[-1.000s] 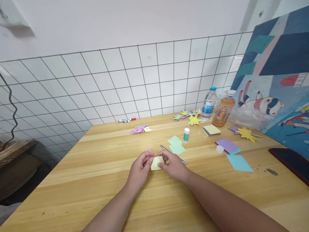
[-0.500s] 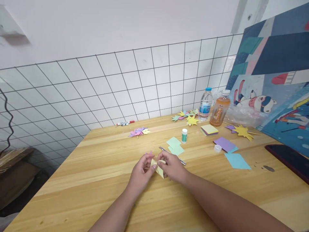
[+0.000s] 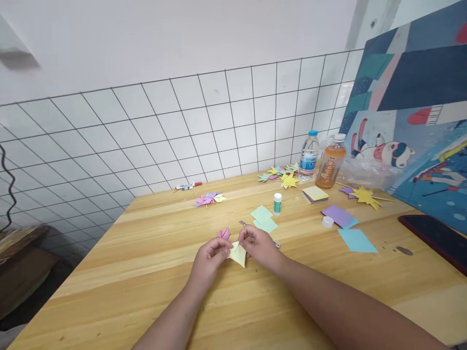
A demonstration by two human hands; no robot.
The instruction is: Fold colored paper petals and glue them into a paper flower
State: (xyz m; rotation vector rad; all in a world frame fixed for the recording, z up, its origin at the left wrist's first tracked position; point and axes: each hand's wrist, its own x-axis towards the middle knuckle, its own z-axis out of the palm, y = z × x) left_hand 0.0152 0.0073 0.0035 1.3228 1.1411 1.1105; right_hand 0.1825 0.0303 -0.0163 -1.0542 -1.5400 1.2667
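A small pale yellow folded paper point(image 3: 238, 255) is held between both hands above the wooden table. My left hand point(image 3: 208, 258) pinches its left corner between thumb and fingers. At its upper right, my right hand point(image 3: 258, 244) is closed on the paper's edge, with some fingertips hidden. Just beyond the hands lies a pink folded paper piece point(image 3: 224, 234). A slim metallic craft knife point(image 3: 278, 244) rests partly covered by my right hand. Behind it are two light green paper squares point(image 3: 263, 218) and an upright glue stick point(image 3: 278, 203).
Folded paper stars point(image 3: 288, 180) lie by the wall, near a water bottle point(image 3: 308, 156) and an orange drink bottle point(image 3: 330, 163). Purple paper point(image 3: 338, 216), blue paper point(image 3: 357, 240), a white cap point(image 3: 327, 222) and a dark phone-like object point(image 3: 434, 243) sit right. Markers point(image 3: 188, 186) lie at the back.
My hands have shifted slightly apart, and the yellow paper now shows a flatter face. More of the pink folded piece is visible behind them. The view has moved a little.
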